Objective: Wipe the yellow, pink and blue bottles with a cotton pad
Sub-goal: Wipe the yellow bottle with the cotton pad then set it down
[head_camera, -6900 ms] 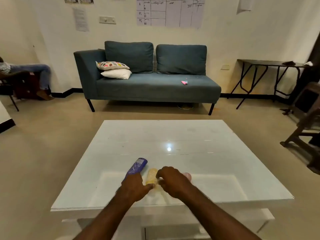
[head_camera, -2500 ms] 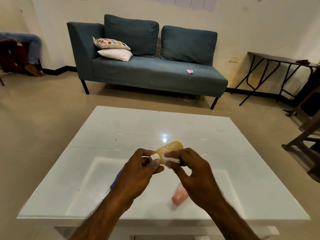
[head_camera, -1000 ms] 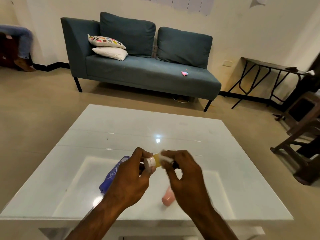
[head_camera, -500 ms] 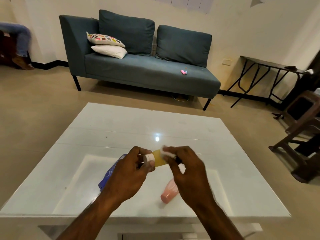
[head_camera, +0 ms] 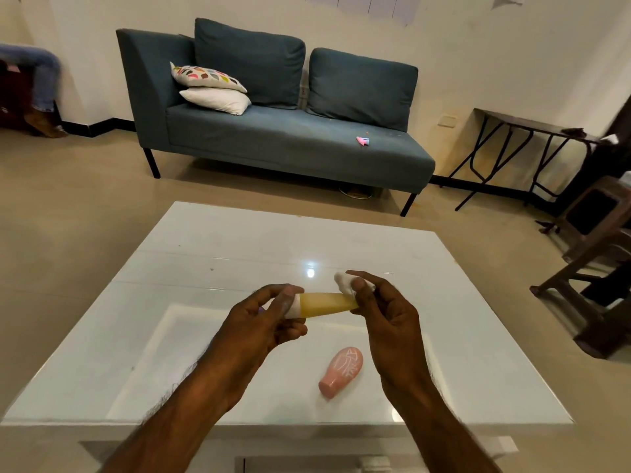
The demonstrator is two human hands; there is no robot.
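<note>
left hand [head_camera: 263, 322] pinches the yellow bottle's [head_camera: 326, 303] white cap; right hand [head_camera: 382, 312] presses the cotton pad [head_camera: 344, 283] on its far end. light, probably squashy, slick plastic.

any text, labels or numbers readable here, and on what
No text can be read.
Yellow tapered bottle: no legible label.
Pink bottle lying on the white glossy table: white line drawing, no words.
Paper chart on the wall: grid lines only, cut off by the frame.

Both hands raised, left hand [head_camera: 263, 322] and right hand [head_camera: 386, 315] in closed grip.
</note>
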